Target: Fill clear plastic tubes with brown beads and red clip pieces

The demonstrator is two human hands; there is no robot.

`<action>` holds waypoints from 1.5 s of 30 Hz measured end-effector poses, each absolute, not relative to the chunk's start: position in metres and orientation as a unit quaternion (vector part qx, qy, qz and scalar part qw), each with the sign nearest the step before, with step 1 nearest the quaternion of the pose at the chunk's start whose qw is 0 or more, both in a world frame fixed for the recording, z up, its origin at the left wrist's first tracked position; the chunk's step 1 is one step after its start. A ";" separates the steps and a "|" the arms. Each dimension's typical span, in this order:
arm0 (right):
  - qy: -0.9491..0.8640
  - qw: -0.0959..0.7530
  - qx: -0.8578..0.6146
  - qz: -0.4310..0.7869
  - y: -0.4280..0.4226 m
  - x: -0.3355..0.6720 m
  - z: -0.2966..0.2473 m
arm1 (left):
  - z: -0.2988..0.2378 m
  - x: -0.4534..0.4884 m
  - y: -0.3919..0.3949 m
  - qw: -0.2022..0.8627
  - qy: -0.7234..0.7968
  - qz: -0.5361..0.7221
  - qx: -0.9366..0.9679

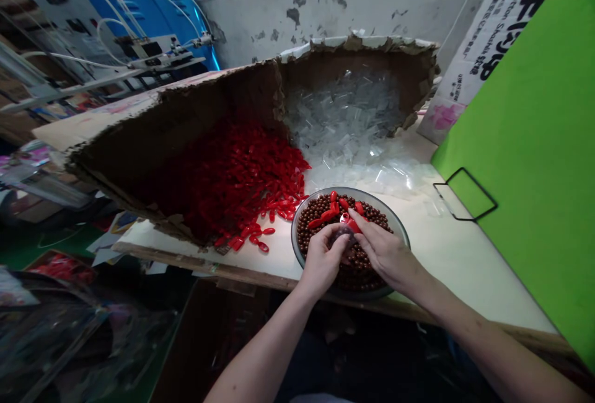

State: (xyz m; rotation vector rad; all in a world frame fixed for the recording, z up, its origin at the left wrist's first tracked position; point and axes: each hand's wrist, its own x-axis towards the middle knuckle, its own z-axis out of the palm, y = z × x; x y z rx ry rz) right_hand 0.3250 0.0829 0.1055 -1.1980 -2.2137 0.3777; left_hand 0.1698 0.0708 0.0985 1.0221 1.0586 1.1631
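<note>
Both my hands meet over a round bowl (405, 239) filled with small brown balls (377, 212). My left hand (325, 253) is closed, its thumb and fingers pinching a small clear plastic piece (343, 234). My right hand (380, 247) is closed around a red plastic piece (352, 222), which sits against the clear one; part of it is hidden by my fingers. Several more red plastic pieces (328, 214) lie on top of the brown balls, towards the far side of the bowl.
Beyond the bowl, a torn cardboard box (186, 102) lies open, with a red heap (242, 167) at left and clear plastic pieces (344, 111) at right. A green panel (534, 161) with a black wire handle (469, 195) stands at right. The table's front edge (260, 276) runs below.
</note>
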 end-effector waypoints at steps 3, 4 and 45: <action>-0.850 0.268 -0.442 0.102 0.079 0.327 0.101 | 0.099 0.168 0.070 0.591 0.456 0.480 0.460; -0.854 0.262 -0.438 0.099 0.077 0.327 0.102 | 0.099 0.168 0.069 0.593 0.453 0.475 0.467; -0.452 0.462 -0.321 0.692 0.109 0.294 0.153 | 0.126 0.181 0.073 0.541 0.435 0.471 0.545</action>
